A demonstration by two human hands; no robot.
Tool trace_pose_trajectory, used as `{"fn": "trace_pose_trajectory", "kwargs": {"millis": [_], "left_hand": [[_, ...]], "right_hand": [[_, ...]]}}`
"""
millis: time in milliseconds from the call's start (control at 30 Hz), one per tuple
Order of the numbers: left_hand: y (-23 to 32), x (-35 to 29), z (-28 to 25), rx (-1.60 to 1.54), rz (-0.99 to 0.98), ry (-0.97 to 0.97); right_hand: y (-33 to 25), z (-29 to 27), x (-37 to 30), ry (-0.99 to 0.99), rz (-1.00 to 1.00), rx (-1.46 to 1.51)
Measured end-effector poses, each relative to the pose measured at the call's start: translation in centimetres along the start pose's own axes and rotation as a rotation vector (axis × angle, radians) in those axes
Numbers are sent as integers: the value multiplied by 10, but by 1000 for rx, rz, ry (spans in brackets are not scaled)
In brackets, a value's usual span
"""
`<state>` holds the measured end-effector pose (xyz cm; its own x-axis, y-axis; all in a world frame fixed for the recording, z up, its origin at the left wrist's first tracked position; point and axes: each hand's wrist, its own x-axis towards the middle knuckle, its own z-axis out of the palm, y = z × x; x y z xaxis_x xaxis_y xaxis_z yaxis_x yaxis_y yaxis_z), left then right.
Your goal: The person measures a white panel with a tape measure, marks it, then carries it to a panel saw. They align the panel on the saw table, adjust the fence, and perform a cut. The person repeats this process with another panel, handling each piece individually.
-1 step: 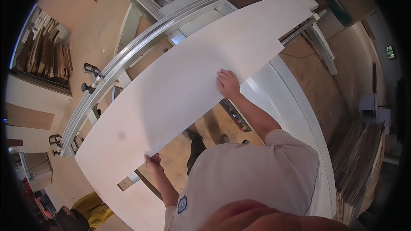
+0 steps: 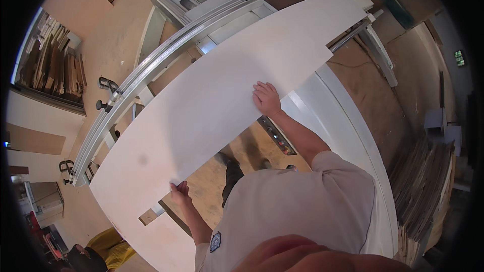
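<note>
A long white panel (image 2: pixel 212 90) lies across a panel saw, running from the lower left to the upper right. Rectangular notches are cut into its near side, one close to each end. My left hand (image 2: pixel 180 192) grips the near edge by the left notch, its fingertips partly hidden. Farther right, my right hand (image 2: pixel 266 98) rests flat on top of the panel, fingers stretched out, close to the same edge. Below that hand, a dark control panel (image 2: pixel 276 136) with coloured buttons shows on the machine's side.
A metal rail with a scale (image 2: pixel 166 53) runs beyond the panel, with a black-knobbed clamp (image 2: pixel 104 105) on it. The white machine table (image 2: pixel 327 113) curves along my right. Stacked boards (image 2: pixel 423 191) stand at the right, wood offcuts (image 2: pixel 63 68) at the far left.
</note>
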<state>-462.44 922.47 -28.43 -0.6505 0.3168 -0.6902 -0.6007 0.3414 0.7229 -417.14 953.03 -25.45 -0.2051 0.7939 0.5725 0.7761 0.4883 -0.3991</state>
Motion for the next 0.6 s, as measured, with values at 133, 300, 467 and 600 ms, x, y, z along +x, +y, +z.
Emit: {"fn": "trace_pose_trajectory", "kwargs": {"millis": [133,300,467,600], "left_hand": [[3,11,3,39,33,-16],[28,43,18,99,26,18],[55,68,25,327,-3,39],[66,67,27,340,-86,-9]], "right_hand": [[3,-3,4,-23,10,5],[7,9,26,-4,1,-5],[15,22,43,-5,7,-1],[24,13,57,-53,23,205]]}}
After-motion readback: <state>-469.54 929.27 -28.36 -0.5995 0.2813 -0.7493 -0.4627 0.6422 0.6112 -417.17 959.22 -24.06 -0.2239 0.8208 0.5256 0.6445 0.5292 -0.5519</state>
